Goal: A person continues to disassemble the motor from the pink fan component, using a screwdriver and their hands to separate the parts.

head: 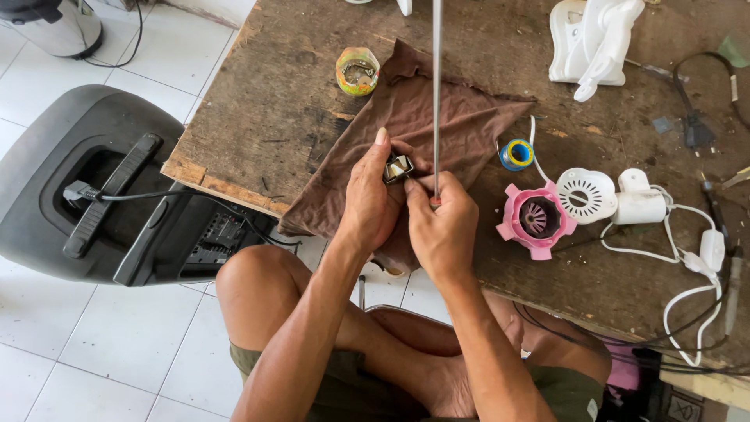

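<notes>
My left hand (369,199) grips a small metal part (398,167) over a brown cloth (422,117) that lies on the worn wooden table (273,101). My right hand (444,227) pinches the lower end of a long thin metal rod (437,94), which stands nearly upright and runs out of the top of the view. The rod's lower tip sits right beside the metal part, between my two hands. How the rod meets the part is hidden by my fingers.
A pink round housing (536,219), a white vented disc (586,195) with a white cord (687,258), a blue-and-yellow tape roll (516,155) and a green roll (357,71) lie on the table. A white plastic casing (591,41) sits at the back. A black speaker box (94,187) stands on the tiled floor, left.
</notes>
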